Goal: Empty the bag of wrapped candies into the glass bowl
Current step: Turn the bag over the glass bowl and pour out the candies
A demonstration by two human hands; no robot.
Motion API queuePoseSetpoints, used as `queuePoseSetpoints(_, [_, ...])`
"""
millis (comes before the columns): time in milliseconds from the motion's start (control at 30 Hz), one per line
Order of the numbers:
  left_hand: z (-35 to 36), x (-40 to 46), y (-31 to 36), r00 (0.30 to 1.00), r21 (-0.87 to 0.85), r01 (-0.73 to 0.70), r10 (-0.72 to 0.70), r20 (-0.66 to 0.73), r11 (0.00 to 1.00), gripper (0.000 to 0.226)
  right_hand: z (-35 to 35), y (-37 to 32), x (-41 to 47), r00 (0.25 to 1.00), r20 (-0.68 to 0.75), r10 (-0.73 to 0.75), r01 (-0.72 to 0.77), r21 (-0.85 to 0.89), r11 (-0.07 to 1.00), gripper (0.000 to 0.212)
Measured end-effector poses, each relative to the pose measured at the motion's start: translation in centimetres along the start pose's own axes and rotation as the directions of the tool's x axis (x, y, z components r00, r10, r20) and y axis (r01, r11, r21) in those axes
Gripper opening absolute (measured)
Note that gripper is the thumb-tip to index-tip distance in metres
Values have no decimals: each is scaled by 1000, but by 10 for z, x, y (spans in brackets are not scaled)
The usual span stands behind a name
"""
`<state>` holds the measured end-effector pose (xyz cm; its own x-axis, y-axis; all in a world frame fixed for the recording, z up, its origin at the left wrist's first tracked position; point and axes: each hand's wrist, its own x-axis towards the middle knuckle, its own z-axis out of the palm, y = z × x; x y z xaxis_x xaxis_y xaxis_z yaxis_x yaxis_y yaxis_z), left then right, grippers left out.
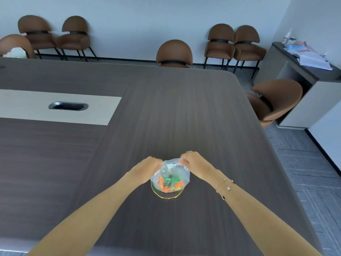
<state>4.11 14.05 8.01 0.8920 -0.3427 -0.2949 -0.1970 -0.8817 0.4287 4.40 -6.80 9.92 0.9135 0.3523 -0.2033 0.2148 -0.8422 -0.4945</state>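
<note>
The fingers [184, 161] of the right hand [191, 161] are curled tight, pinching the top edge of a clear plastic bag [174, 169] on its right side. A thin ring shows on one of them. The left hand [149, 164] does the same on the other side, its fingers closed on the bag's upper edge, so the two hands hold the mouth of the bag between them, close together but not touching. Whether the mouth is pulled open or still bunched shut is hard to tell through the crinkled plastic.

The bag hangs down from that grip and its lower part bulges with wrapped candies [169, 182], green ones in the middle and orange ones around them. Just under the bag sits a glass bowl [167, 197], of which mostly the yellowish near rim shows as a curved line; the bag covers the rest, and its bottom seems to rest in or right over the bowl. I cannot tell if any candies already lie in the bowl itself.

A fine chain bracelet [226, 188] with small charms circles the right wrist. Both bare forearms stretch in from the near edge of a large dark wood-grain table [203, 117]. To the left, a pale strip in the tabletop holds a metal cable slot [68, 106]. Brown chairs [174, 52] stand along the far wall and at the table's right side, and a grey side cabinet [287, 71] at the right carries loose papers.
</note>
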Motion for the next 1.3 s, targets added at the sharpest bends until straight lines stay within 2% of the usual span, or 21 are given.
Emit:
queuePoseSetpoints(200, [-13,-9,-4,999,-111,-38,37,-12,993,32,-13,-8,-3,998,17,-60,60,27,998,30])
queuePoseSetpoints(333, [-26,-6,-3,997,-121,-66,62,-36,990,38,-22,-15,0,998,-14,-68,69,23,997,37])
queuePoseSetpoints(500, [-39,-3,1,997,-159,-75,70,-36,984,44,-36,-20,3,996,-49,-81,85,82,993,32])
queuePoseSetpoints(600, [-42,-2,-1,995,-137,-96,93,-29,986,36,-40,-19,4,995,-61,-74,81,120,989,26])
queuePoseSetpoints(733, [-44,1,-4,991,-102,-131,127,-43,986,37,-40,-18,4,996,-61,-70,76,102,992,33])
queuePoseSetpoints(800, [-43,4,-3,989,-82,-142,137,-64,987,39,-40,-19,6,995,-72,-66,72,88,994,32])
queuePoseSetpoints(967, [-46,8,-3,982,-50,-165,159,-103,985,27,-45,-17,14,995,-89,-45,54,99,994,28])
queuePoseSetpoints(1300, [-72,19,-2,960,-18,-166,157,-231,986,21,-65,-26,27,979,-178,-99,113,71,991,27])
